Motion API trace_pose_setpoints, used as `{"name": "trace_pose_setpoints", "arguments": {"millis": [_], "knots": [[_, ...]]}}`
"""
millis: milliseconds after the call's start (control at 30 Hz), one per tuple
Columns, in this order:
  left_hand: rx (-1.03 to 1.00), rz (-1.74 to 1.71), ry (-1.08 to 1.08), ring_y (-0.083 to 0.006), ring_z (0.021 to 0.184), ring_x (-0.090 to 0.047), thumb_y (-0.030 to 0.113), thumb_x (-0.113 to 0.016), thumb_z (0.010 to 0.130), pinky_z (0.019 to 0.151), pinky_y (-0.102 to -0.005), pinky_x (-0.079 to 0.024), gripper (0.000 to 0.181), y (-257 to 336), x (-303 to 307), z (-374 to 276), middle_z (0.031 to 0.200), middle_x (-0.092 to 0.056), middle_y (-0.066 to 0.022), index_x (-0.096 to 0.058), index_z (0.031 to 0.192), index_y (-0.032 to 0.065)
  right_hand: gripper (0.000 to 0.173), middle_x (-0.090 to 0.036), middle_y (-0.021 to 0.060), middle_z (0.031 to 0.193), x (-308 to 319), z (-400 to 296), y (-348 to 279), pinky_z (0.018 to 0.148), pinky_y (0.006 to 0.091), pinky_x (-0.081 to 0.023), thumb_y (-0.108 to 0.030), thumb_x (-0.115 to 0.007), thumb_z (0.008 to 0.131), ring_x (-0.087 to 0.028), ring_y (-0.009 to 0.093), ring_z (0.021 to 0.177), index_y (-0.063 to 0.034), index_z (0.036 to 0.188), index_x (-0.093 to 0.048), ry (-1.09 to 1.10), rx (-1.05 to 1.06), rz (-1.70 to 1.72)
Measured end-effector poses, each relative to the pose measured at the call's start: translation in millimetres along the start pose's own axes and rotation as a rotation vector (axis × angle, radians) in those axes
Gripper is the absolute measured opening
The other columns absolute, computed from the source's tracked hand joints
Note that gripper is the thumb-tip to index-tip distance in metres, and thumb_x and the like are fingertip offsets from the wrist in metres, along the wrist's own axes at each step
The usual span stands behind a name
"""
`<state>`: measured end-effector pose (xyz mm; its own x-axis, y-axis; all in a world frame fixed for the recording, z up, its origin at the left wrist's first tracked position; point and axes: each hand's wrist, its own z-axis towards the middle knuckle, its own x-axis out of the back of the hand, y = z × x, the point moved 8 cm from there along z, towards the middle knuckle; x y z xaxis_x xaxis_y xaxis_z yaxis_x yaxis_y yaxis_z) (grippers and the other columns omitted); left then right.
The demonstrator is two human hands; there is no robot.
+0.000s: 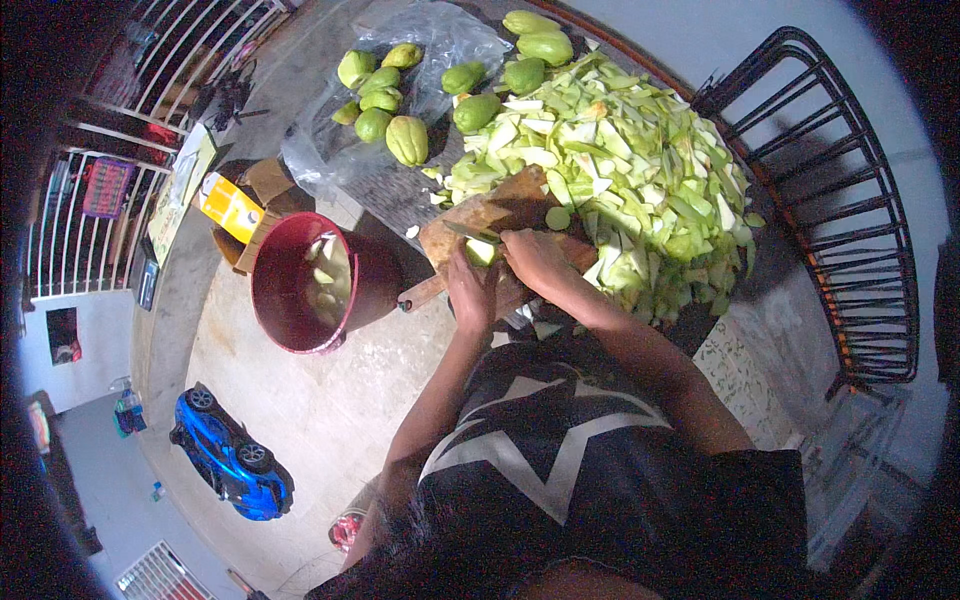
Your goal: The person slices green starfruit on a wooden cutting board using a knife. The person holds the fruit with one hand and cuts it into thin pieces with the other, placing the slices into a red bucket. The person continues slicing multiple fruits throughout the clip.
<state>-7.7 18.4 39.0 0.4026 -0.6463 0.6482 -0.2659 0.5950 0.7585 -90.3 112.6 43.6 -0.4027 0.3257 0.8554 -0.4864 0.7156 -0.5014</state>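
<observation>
My left hand [471, 292] holds a cut chayote [480, 253] with pale flesh against a wooden cutting board [450, 236]. In my right hand [536, 259] is a knife [472, 231], its blade lying just beyond the chayote; the fingers hide its handle. A small round green piece [557, 218] rests on the board past my right hand. Beside and beyond the board spreads a large heap of chayote peels and slices [622, 165]. Several whole chayotes [407, 140] lie farther off, some on a clear plastic sheet [442, 30].
Left of the board stands a dark red bucket [259, 300] with pale chayote pieces inside. Behind it are a cardboard box [274, 180] and a yellow carton [231, 206]. A blue toy car [232, 454] lies on the floor. A black metal rack [832, 165] stands at the right.
</observation>
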Motion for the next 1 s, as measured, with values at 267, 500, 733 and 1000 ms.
{"name": "trace_pose_setpoints", "arguments": {"millis": [267,500,733,1000], "knots": [[-0.118,0.014,0.029,-0.0398,0.111,-0.044,0.009,-0.069,0.074,0.094,-0.0432,-0.036,0.064,-0.9,-3.0,-5.6,0.121,-0.045,-0.0248,-0.034,0.127,-0.0029,0.018,-0.061,0.0186,0.068,-25.1,26.2,57.6,0.061,0.0450,-0.048,-0.016,-0.061,0.072,-0.062,0.036,0.067,0.0010,0.077,-0.059,-0.332,-0.193,0.376],[-0.066,-0.073,0.035,-0.0411,0.111,-0.043,0.008,-0.072,0.069,0.094,-0.0425,-0.037,0.072,0.3,-0.1,-13.6,0.119,-0.043,-0.0257,-0.031,0.126,-0.0048,0.020,-0.059,0.0215,0.069,-3.7,-15.7,13.6,0.062,0.0482,-0.046,-0.019,-0.061,0.077,-0.059,0.039,0.070,0.0008,0.078,-0.056,0.028,0.009,0.162],[-0.025,-0.046,-0.012,-0.0419,0.109,-0.043,0.005,-0.076,0.062,0.093,-0.0425,-0.038,0.076,-25.2,-11.4,-16.1,0.118,-0.043,-0.0262,-0.033,0.123,-0.0066,0.012,-0.058,0.0207,0.064,4.0,-59.0,-2.6,0.058,0.0474,-0.047,-0.011,-0.056,0.081,-0.060,0.039,0.067,-0.0004,0.084,-0.052,0.078,0.038,0.151],[0.063,-0.200,-0.035,-0.0375,0.111,-0.045,0.006,-0.074,0.067,0.096,-0.0388,-0.036,0.072,-30.6,-12.1,-13.0,0.119,-0.045,-0.0239,-0.034,0.124,-0.0068,0.012,-0.058,0.0211,0.064,0.6,-44.8,-1.9,0.060,0.0494,-0.046,-0.012,-0.055,0.082,-0.060,0.040,0.067,-0.0002,0.082,-0.053,0.062,0.060,0.108]]}}
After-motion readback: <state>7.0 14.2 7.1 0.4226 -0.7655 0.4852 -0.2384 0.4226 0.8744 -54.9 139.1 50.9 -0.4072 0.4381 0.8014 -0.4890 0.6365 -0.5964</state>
